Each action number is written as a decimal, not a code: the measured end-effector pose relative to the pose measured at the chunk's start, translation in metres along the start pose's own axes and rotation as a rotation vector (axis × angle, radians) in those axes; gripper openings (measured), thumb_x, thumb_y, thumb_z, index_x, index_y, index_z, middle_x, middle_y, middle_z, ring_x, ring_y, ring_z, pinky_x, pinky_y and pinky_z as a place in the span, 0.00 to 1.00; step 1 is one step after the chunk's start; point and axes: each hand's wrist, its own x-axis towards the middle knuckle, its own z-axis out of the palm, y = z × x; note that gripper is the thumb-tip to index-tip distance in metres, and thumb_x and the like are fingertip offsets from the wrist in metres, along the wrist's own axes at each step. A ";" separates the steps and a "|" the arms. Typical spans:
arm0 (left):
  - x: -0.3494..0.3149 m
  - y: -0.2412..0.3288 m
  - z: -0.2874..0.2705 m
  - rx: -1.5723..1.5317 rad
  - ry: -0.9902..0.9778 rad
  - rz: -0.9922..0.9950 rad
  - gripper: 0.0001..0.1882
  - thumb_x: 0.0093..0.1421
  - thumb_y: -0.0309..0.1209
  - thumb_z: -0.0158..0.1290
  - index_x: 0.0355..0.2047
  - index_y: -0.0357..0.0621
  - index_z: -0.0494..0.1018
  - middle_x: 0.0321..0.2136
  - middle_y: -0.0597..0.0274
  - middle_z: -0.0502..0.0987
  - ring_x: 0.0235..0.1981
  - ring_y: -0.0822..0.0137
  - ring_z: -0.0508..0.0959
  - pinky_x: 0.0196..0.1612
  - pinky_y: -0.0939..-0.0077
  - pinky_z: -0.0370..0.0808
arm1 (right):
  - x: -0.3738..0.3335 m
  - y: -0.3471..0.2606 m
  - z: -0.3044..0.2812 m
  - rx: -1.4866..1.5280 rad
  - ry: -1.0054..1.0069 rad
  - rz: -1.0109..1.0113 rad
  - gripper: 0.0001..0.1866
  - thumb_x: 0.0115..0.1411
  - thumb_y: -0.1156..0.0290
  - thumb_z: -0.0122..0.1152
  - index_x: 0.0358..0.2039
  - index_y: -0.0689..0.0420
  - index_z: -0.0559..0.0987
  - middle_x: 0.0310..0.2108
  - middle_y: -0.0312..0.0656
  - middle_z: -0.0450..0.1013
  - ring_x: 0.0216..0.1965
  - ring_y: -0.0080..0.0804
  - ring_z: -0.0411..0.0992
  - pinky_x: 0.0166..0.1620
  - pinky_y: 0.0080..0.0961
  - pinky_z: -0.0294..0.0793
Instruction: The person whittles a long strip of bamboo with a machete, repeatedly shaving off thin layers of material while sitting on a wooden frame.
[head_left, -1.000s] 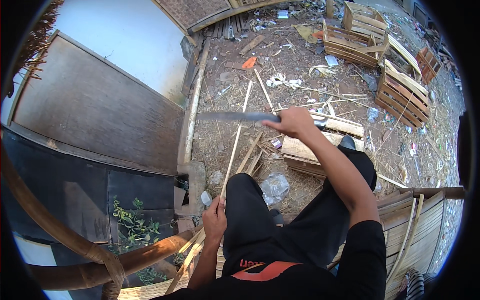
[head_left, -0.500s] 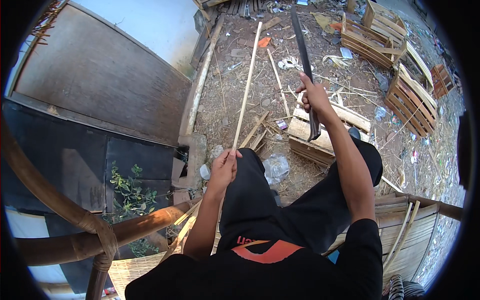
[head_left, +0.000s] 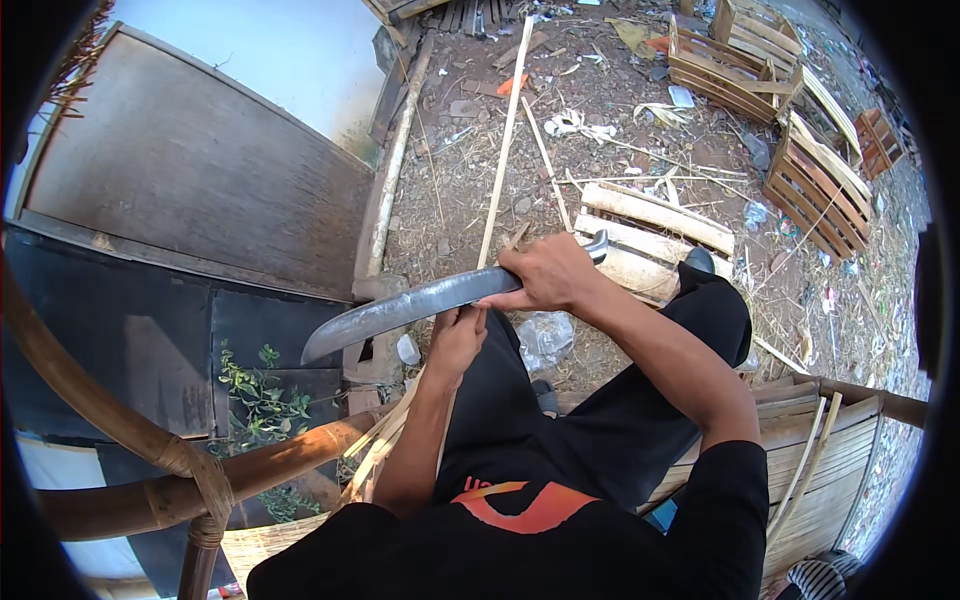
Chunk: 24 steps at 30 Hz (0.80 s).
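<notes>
My right hand is closed around the machete where blade and dark handle meet. The broad, slightly curved blade lies crosswise and points left, while the handle's end sticks out to the right. Below the blade, my left hand grips the near end of a long, pale bamboo strip. From there the strip runs away from me, passing behind the machete. Both hands are close together above my left thigh, the right thumb near the left fingertips. The blade hides the strip's gripped end, so I cannot tell whether they touch.
A slatted wooden crate lies ahead of my right knee, with more crates farther right. Bamboo poles form a frame at my left, beside a leafy plant. Litter and a clear plastic bag lie on the ground.
My right hand has come down and left, toward my left hand. The machete has swung from pointing away to lying crosswise over the bamboo strip, which leans slightly more to the right.
</notes>
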 end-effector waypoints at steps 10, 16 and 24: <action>-0.013 0.003 -0.017 -0.010 -0.099 0.036 0.13 0.72 0.40 0.41 0.32 0.50 0.65 0.15 0.77 0.54 0.11 0.84 0.51 0.13 0.86 0.48 | 0.010 0.047 -0.005 -0.039 0.059 0.270 0.41 0.51 0.23 0.47 0.27 0.53 0.83 0.13 0.45 0.73 0.19 0.44 0.76 0.25 0.39 0.75; -0.017 -0.017 -0.023 -0.047 -0.116 -0.044 0.15 0.72 0.42 0.40 0.29 0.51 0.63 0.15 0.77 0.55 0.11 0.85 0.51 0.12 0.86 0.47 | 0.017 0.067 -0.003 0.018 -0.023 0.446 0.42 0.57 0.26 0.41 0.29 0.57 0.83 0.15 0.46 0.73 0.22 0.48 0.77 0.29 0.42 0.76; 0.002 -0.003 -0.020 -0.178 -0.122 -0.149 0.14 0.72 0.40 0.39 0.29 0.51 0.63 0.14 0.78 0.52 0.10 0.85 0.49 0.11 0.85 0.42 | 0.003 0.006 0.015 0.004 -0.130 0.038 0.42 0.51 0.23 0.47 0.23 0.55 0.80 0.15 0.49 0.73 0.20 0.49 0.75 0.26 0.43 0.73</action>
